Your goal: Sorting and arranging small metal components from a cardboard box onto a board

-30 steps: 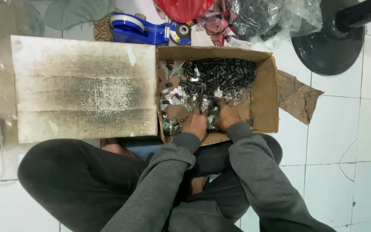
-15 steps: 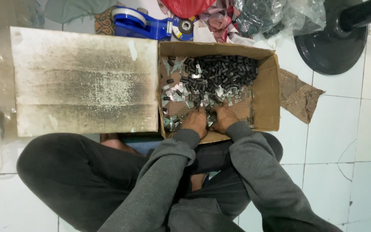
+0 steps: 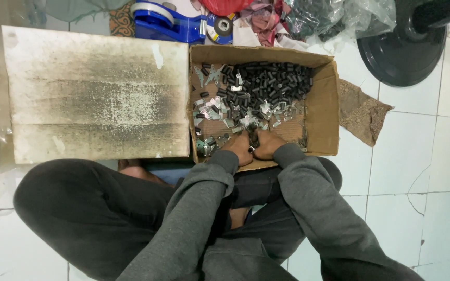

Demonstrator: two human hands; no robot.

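Both hands, left hand [image 3: 239, 148] and right hand [image 3: 267, 144], now drawn together at near edge of cardboard box [image 3: 323, 112], pinching one small black part [image 3: 252, 140] (grip detail unclear), versus earlier spread.

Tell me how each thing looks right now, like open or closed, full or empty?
Cardboard box: open, partly filled with small parts.
Black cylinder pieces: heaped loose at the box's far side.
Silver metal clips: scattered loose in the box.
Left hand: inside the box, against the right hand, pinching something small.
Right hand: inside the box, fingers curled on the same spot.
Flat board: lying flat, stained dark.
Blue tape dispenser: lying beyond the box, untouched.
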